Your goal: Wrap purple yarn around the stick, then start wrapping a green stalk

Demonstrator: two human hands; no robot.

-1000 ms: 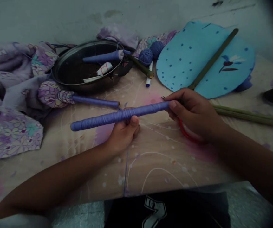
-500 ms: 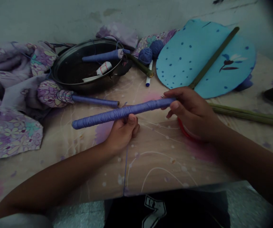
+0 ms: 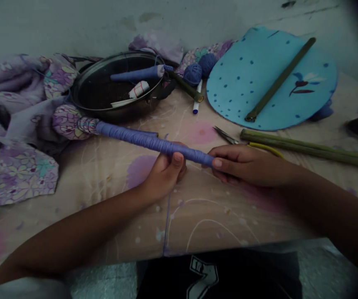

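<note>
A long stick wound in purple thread [image 3: 154, 143] lies across my two hands, sloping down to the right. My left hand [image 3: 164, 174] grips it near the middle, and my right hand [image 3: 244, 166] closes around its right end. Just behind it lies a second purple-wrapped stick [image 3: 150, 133], partly hidden, with a floral cloth bundle [image 3: 69, 122] at its left end. Small scissors [image 3: 225, 135] rest above my right hand, their handles hidden. A yellow strip [image 3: 266, 149] lies close beyond my right fingers.
A steel pan [image 3: 87, 93] holds another wrapped stick and a white roll. Behind are purple yarn balls [image 3: 193, 74], a marker [image 3: 196, 97] and a blue dotted foam sheet [image 3: 238, 95] with a green stick. Green stems [image 3: 309, 147] lie right, floral cloth [image 3: 13, 174] left.
The wrapped stick has swung, its left end rising and its right end dropping, so it now slopes down to the right. My right hand has moved lower, uncovering the scissors blades and hiding the red handle.
</note>
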